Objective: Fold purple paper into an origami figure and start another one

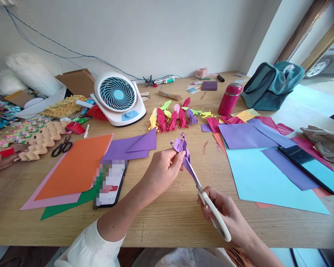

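Note:
My left hand [167,165] pinches a purple folded-paper figure [180,145] above the wooden table, with curled paper tips pointing up and away from me. In my right hand [225,209] is a pair of scissors with white handles [217,218]. Their blades reach up to the lower end of the purple paper, beside my left fingertips. Whether the blades are closed on the paper is hard to make out. Beyond my hands lies a cluster of folded-paper figures [172,120] in red, yellow, green and purple.
Orange paper [75,167], a phone [111,185] and black scissors [62,146] lie left. Cyan paper [261,178], purple sheets [245,135] and another phone [308,167] are right. A fan [118,98], red bottle [229,99] and teal bag [272,87] stand behind. Another person's hands [1,163] show far left.

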A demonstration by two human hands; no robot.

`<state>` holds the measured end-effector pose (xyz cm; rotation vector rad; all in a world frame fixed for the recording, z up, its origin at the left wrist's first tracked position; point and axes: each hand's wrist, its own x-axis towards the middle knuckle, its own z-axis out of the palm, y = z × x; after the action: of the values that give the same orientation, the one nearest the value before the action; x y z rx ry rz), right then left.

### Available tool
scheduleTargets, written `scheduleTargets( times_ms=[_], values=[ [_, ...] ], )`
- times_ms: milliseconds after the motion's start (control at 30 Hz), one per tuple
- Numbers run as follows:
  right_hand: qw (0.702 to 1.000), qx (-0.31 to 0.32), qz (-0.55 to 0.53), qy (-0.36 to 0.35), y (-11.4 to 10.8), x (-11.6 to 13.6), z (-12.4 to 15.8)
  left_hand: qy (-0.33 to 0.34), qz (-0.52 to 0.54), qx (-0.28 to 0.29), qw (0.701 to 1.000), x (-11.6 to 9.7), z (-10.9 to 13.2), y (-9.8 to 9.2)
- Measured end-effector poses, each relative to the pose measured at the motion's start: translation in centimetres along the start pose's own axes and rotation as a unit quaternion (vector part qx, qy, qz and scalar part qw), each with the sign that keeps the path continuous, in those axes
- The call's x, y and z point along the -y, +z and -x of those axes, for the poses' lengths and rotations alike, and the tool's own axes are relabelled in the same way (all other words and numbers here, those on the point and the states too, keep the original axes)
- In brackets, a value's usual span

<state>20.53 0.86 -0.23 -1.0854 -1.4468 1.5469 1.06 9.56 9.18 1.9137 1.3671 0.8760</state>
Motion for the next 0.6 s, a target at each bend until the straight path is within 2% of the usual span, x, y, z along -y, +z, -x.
scheduleTargets(
  times_ms=[133,333,600],
  values=[
    [1.0,-0.003,0.01,-0.007,-0.03,0.03,-0.08,0.003,-0.005,0.003,1.0,-0.03,-0.01,-0.05],
    [1.0,-0.007,0.023,-0.008,-0.04,0.39,-0.25,-0.028,0.052,0.02,0.998,0.08,-0.12,-0.06],
    [1.0,-0.004,0.005,0.002,0.1,0.4,-0.23,0.058,-0.098,-0.049,0.992,0.06,0.1,0.15]
  ],
)
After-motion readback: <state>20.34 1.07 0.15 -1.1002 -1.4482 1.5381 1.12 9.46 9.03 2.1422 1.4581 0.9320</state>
